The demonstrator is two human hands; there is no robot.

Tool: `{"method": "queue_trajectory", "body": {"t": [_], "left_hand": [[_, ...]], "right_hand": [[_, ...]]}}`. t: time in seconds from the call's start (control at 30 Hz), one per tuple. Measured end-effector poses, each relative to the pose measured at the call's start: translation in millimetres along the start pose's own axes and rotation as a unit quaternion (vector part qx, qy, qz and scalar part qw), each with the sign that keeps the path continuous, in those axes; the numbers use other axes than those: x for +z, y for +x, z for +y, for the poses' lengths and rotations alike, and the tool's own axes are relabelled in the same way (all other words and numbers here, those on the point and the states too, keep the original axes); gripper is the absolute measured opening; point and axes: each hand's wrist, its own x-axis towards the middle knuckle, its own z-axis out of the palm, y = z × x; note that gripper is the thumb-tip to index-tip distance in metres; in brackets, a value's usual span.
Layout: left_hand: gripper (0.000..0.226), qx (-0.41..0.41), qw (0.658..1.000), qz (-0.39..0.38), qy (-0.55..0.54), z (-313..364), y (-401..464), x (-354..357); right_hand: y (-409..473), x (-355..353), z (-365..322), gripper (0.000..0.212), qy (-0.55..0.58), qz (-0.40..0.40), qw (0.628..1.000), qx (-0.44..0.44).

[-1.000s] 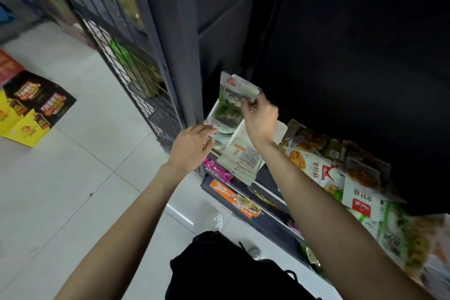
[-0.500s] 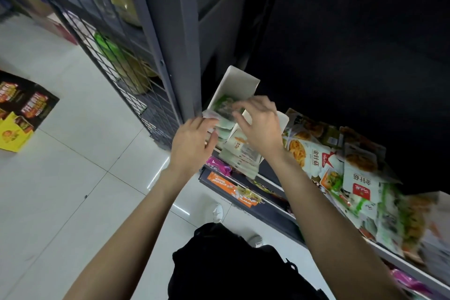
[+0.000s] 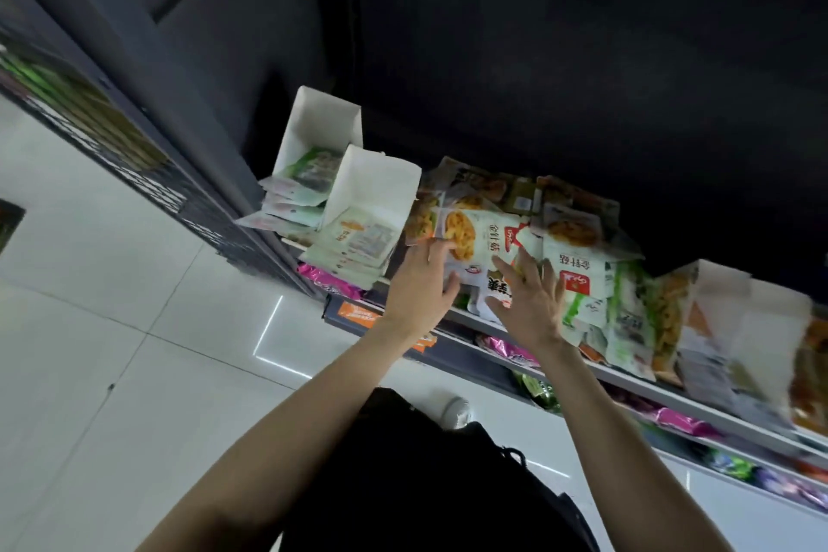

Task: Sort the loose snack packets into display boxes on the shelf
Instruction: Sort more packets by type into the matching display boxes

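Dark shelf [image 3: 627, 379], white tiled floor. Left hand [image 3: 421, 287] fingers spread, touching yellow-printed snack packet [image 3: 475, 238]; right hand [image 3: 531, 305] splayed on the loose pile just beside. Two white cardboard display boxes [image 3: 372, 188] at 11 o'clock, glossy pouches inside.

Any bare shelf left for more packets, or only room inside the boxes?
No bare shelf shows. Room remains in the upper part of the second white box and the far-left box. The loose packet pile crowds everything right of them, where both hands reach.
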Motion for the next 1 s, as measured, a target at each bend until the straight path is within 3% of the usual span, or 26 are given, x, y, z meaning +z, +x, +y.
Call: {"method": "queue_trajectory", "body": {"t": [0.17,0.23,0.37,0.53,0.73,0.83,0.93,1.0], "left_hand": [[0.096,-0.113,0.980,-0.122,0.111,-18.4,30.5,39.6],[0.104,-0.116,0.975,-0.138,0.131,-21.3,36.9,46.9],[0.075,-0.068,0.967,-0.123,0.213,-20.3,41.5,50.3],[0.073,-0.035,0.963,-0.141,0.227,-22.3,42.4,53.0],[0.050,0.053,0.955,-0.114,0.268,-18.2,32.6,47.8],[0.045,0.097,0.956,-0.095,0.259,-8.8,14.5,51.7],[0.038,0.115,0.969,-0.089,0.202,-14.7,7.4,52.5],[0.042,0.057,0.989,-0.075,0.113,-19.5,11.3,47.6]], "right_hand": [[1.2,1.3,11.5,0.068,-0.038,-0.037,0.998,-0.038],[1.4,0.3,15.6,0.069,-0.033,-0.042,0.997,-0.049],[1.0,0.1,20.4,0.066,-0.017,-0.044,0.997,-0.068],[2.8,-1.7,24.2,0.063,0.020,-0.042,0.997,-0.067],[1.8,-4.2,24.1,0.058,0.107,-0.006,0.994,-0.037],[-0.4,-3.2,22.9,0.056,0.097,0.043,0.993,-0.055],[1.7,1.8,15.7,0.054,0.021,-0.013,0.993,-0.118],[3.6,5.4,10.5,0.053,-0.012,-0.036,0.992,-0.123]]}}
